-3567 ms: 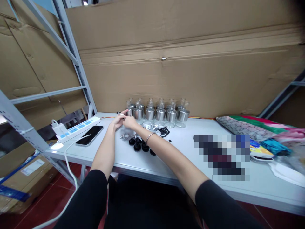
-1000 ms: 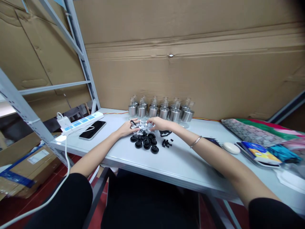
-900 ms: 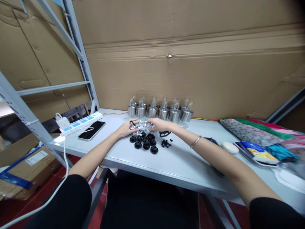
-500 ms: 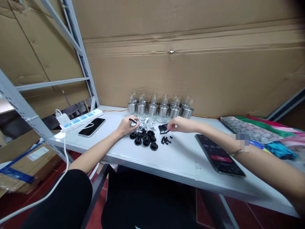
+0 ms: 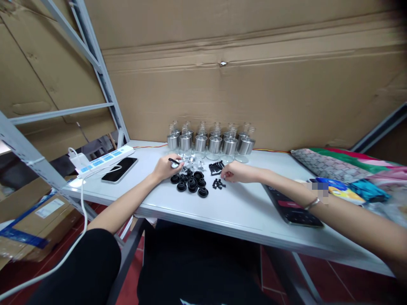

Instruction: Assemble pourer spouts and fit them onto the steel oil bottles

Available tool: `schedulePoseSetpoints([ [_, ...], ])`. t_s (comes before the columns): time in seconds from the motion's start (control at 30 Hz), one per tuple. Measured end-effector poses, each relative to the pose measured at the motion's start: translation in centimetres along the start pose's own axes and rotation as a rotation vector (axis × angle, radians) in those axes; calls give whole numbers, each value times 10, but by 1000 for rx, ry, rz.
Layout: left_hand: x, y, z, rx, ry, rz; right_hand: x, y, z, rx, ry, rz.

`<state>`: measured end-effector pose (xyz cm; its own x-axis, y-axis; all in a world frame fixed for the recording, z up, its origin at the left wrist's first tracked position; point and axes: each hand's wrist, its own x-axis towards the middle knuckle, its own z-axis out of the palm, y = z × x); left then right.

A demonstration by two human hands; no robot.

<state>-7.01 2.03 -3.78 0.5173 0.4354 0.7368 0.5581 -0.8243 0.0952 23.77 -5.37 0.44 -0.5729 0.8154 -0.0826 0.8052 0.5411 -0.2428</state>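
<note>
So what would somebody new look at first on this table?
Probably the shiny glass-and-metal bottles, standing in rows along the back of the table, in front of the brown cardboard. Next, maybe the round black pieces bunched between the left hand and the right hand. The bright green-and-pink fabric over on the right pops out too.

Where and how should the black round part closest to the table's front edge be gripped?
Probably pinch the black round part by its raised middle, coming down from above: that narrower section stands over a wide rim, and nothing lies over it.
</note>
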Motion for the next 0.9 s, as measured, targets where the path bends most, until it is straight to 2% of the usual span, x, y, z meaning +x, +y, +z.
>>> schedulePoseSetpoints([
  [0.13,1,2,-1,-6,-38,-63,-4,0,2,-58,47,5],
  [0.3,3,-2,-7,21,-51,-97,-5,-1,5,-14,65,43],
  [0.5,1,-17,-20,-1,85,-273,-8,-11,-4,66,0,94],
  [0.6,1,-19,-21,-27,106,-329,-13,-18,-7,-38,86,69],
  [0.67,1,-18,-20,-38,95,-329,-17,-25,-6,-70,138,21],
  [0.77,1,-14,-18,-36,56,-298,-21,-35,0,-38,131,-27],
  [0.9,0,-12,-17,-21,49,-285,-19,-41,11,-61,135,25],
])
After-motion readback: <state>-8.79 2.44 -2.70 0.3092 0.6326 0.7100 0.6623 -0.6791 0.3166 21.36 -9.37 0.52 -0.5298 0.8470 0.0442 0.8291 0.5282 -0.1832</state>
